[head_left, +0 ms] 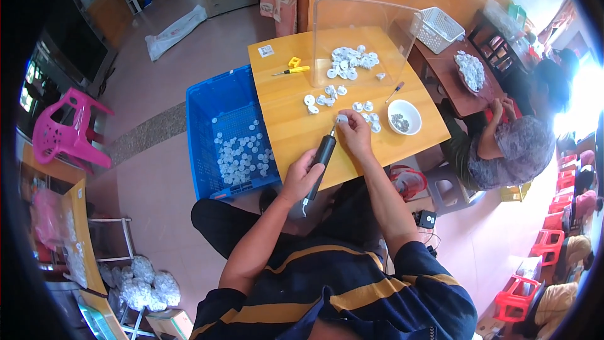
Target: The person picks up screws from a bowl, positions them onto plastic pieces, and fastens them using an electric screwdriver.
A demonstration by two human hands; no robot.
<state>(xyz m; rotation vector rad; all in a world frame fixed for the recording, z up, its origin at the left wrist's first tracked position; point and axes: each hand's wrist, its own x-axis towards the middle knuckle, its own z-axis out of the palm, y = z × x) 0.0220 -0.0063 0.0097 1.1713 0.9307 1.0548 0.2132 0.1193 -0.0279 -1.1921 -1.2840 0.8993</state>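
My left hand (303, 175) is closed round a black electric screwdriver (324, 153) with a white cable at its lower end. The screwdriver's tip points up at a small white plastic part (341, 119), pinched in the fingers of my right hand (356, 135) over the front of the wooden table (283, 107). Several like white parts (327, 96) lie just beyond my hands, and a small group (367, 113) is right of my right hand. Farther right stands a white bowl (404, 117) of small metal pieces, too small to tell apart.
A clear plastic screen (321, 44) stands over a pile of white parts (352, 62). A yellow screwdriver (291, 71) and another screwdriver (395, 92) lie on the table. Left is a blue crate (200, 145) holding many white parts. A co-worker (513, 145) sits at right by a brown table.
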